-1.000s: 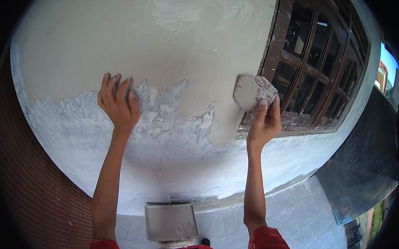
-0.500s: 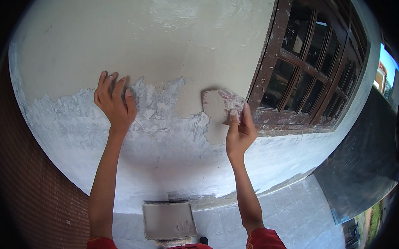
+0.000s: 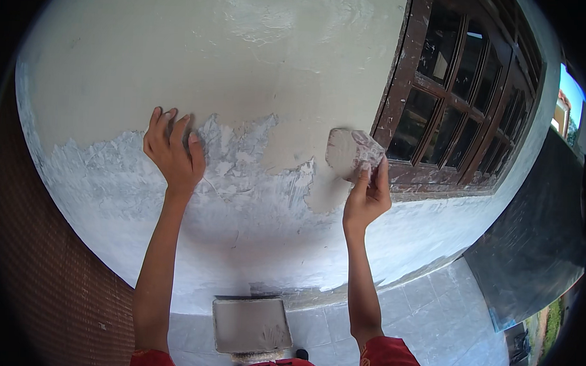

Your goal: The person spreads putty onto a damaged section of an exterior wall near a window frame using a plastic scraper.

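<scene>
My right hand [image 3: 370, 193] pinches a flat plastering scraper [image 3: 342, 149], smeared with putty, at its lower right corner. The scraper is against or just off the wall, close to the window frame; I cannot tell whether it touches. Smooth beige putty [image 3: 149, 55] covers the upper wall [image 3: 259, 214], ending in a ragged edge above a patchy bluish-white surface. My left hand [image 3: 176, 150] holds nothing; its fingers are spread, with the tips at the wall by the putty's edge. Below, a shallow rectangular tray [image 3: 249, 325] holds smooth grey-beige putty.
To the right is a brown wooden window [image 3: 431, 110] with glass panes and pale splashes on its frame. A woven brown panel [image 3: 51, 265] borders the left side. Grey floor tiles [image 3: 424, 304] run along the wall's foot, and a dark sheet [image 3: 530, 236] stands at far right.
The scraper in my right hand has moved right, toward the window frame. My left hand stays at about the same spot on the wall. The view has shifted slightly.
</scene>
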The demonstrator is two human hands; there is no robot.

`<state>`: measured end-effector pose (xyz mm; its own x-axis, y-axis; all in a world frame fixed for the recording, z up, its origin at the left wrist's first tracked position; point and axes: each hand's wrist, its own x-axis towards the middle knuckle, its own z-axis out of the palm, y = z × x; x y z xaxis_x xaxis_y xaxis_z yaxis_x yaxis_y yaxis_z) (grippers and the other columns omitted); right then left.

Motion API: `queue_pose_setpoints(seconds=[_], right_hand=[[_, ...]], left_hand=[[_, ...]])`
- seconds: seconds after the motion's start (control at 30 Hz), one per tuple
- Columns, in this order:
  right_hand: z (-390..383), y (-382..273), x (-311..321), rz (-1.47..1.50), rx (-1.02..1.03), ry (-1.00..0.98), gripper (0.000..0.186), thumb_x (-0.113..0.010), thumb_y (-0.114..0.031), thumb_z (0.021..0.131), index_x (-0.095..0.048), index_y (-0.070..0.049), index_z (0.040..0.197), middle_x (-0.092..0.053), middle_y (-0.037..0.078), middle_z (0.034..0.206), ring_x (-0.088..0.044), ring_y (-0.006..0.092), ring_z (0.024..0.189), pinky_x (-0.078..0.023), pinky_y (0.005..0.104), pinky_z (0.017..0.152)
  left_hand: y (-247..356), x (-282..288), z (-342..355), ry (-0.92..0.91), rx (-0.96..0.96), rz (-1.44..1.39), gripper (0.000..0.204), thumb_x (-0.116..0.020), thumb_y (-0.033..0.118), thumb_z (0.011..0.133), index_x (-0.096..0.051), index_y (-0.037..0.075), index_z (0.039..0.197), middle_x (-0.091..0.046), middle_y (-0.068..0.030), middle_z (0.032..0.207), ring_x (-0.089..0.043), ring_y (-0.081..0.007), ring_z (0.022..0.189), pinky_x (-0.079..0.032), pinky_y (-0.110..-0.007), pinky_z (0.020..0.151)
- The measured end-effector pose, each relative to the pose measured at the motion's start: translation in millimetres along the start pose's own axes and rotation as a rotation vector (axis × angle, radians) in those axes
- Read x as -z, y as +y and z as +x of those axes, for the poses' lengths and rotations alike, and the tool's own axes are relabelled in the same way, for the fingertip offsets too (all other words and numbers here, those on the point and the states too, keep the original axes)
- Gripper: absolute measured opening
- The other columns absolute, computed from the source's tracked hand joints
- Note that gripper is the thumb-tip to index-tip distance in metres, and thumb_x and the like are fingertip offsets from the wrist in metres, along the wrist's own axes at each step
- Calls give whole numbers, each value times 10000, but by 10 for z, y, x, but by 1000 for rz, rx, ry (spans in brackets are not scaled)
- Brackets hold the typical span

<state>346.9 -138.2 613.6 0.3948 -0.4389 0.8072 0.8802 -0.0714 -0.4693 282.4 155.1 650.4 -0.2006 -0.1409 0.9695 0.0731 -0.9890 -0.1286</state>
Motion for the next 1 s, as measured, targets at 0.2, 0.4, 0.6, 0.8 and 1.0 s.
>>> queue_pose_setpoints(seconds=[0.2, 0.4, 0.6, 0.8, 1.0], right_hand=[[-78, -323, -353, 79, 192, -121, 375, -578, 27, 857, -523, 56, 1227, -646, 193, 1025, -641, 178, 872, -540, 260, 701], [168, -372, -505, -6, 139, -8, 386, -568, 34, 855, -513, 58, 1236, -641, 211, 1032, -637, 174, 869, -548, 254, 677], [6, -492, -621, 164, 115, -93, 390, -565, 34, 863, -496, 74, 1244, -635, 196, 1050, -625, 163, 898, -546, 252, 650], [200, -291, -545, 22, 167, 59, 392, -576, 23, 860, -500, 72, 1242, -635, 203, 1064, -630, 158, 864, -547, 259, 658], [22, -465, -622, 163, 60, -142, 399, -580, 28, 853, -500, 79, 1241, -617, 184, 1110, -592, 155, 973, -483, 258, 834]], left_hand=[[-23, 24, 4, 0, -9, 0, 279, -443, 174, 908, -510, 53, 1150, -493, -127, 1237, -371, -317, 1265, -213, -429, 982], [-28, 46, 13, -7, 1, 13, 284, -444, 176, 908, -500, 59, 1160, -497, -123, 1227, -371, -323, 1262, -217, -429, 979], [-57, 33, 4, 25, 26, -11, 254, -456, 205, 895, -556, 97, 1101, -505, -106, 1198, -393, -311, 1237, -235, -424, 964], [5, 7, -4, 10, 19, -17, 281, -456, 171, 892, -509, 66, 1148, -491, -122, 1228, -374, -321, 1256, -218, -427, 978], [-34, 19, -19, 6, 16, -16, 280, -458, 167, 891, -509, 66, 1148, -498, -123, 1217, -373, -318, 1252, -213, -429, 981]])
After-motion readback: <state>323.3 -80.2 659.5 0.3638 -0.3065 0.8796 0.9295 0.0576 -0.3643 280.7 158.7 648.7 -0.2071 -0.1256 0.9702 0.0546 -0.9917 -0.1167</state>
